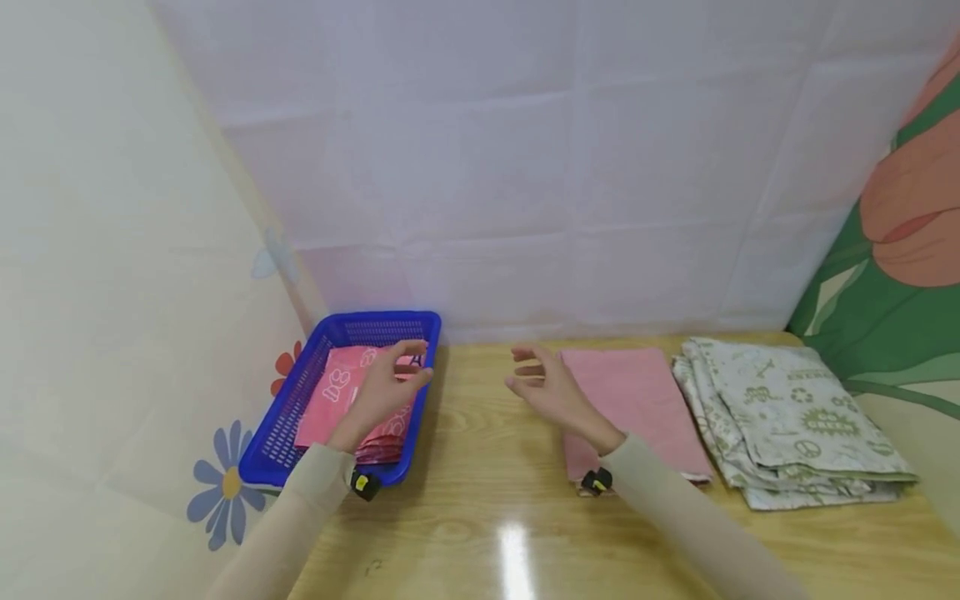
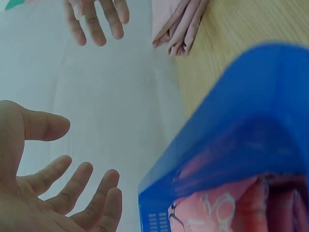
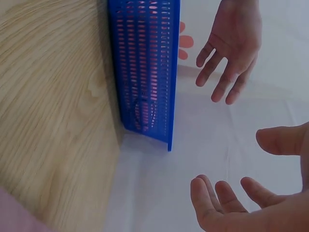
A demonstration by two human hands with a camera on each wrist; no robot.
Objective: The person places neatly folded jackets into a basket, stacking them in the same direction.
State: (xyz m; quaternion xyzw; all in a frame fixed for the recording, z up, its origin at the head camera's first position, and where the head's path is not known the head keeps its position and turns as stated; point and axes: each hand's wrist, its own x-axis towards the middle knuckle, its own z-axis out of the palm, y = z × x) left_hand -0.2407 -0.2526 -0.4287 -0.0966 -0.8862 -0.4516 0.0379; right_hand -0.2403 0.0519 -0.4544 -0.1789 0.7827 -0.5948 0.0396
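While the pink printed cloths (image 1: 324, 408) sit folded and stacked inside the blue basket (image 1: 384, 316), your left hand (image 1: 386, 382) hangs in the air above them, toward the basket's right side. Your left thumb and fingers are apart, loosely bent, with a clear gap between. White line drawings and a dark letter A show on the top cloth; layered folds show at its near edge.

Your right hand (image 1: 553, 390) mirrors that: raised over the surface (image 1: 480, 450), thumb and fingers apart, relaxed, palm turned toward your left hand. You have the two hands well apart from each other.

Just right of your right hand, a plain pink cloth (image 1: 633, 387) lies folded flat, partly hidden behind your forearm. Beside it, farther right, you have a pile of white cloths with green print (image 1: 810, 408), folded and a bit uneven at the near edge.

Both your sleeves are pale, a small black device at each wrist. Behind everything hangs a white sheet (image 1: 480, 167); blue flower (image 1: 221, 504) on the left drape, coral flower with green leaves (image 1: 918, 208) on the right.
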